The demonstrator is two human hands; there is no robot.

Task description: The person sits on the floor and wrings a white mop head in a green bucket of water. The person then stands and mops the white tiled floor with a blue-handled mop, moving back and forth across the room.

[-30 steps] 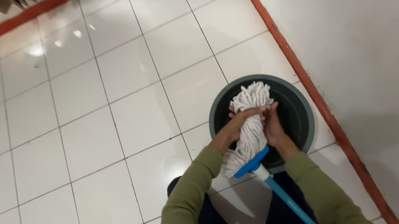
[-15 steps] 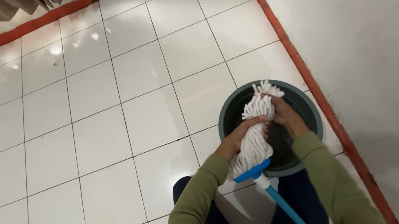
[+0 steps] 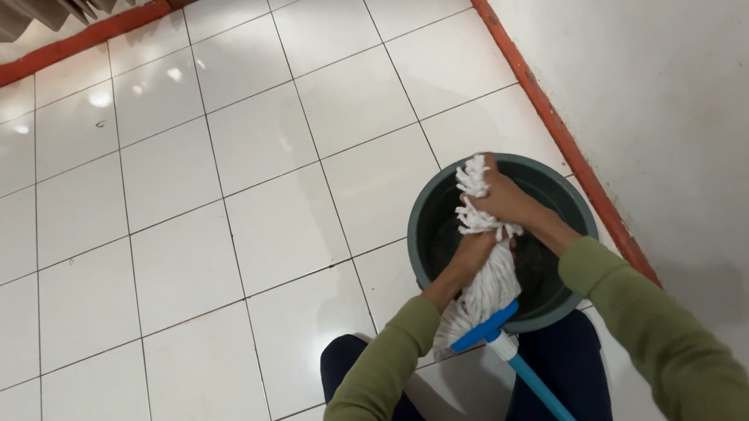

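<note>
The white cotton string mop head (image 3: 486,273) is held over the round dark-green plastic bucket (image 3: 562,189), near the wall. The right hand (image 3: 502,199) is clamped on the upper strands, the left hand (image 3: 470,253) gripping mid-bundle. Wringing is best done directly above the bucket opening, so water falls inside and not onto the white tiled floor (image 3: 181,263).

White tile floor (image 3: 174,224) w/ glare spots, red skirting (image 3: 539,102), plain white wall (image 3: 708,83) rt.

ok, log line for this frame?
left hand: grips mop strands | right hand: grips strand ends | mop over bucket | bucket on tile floor by wall
</note>
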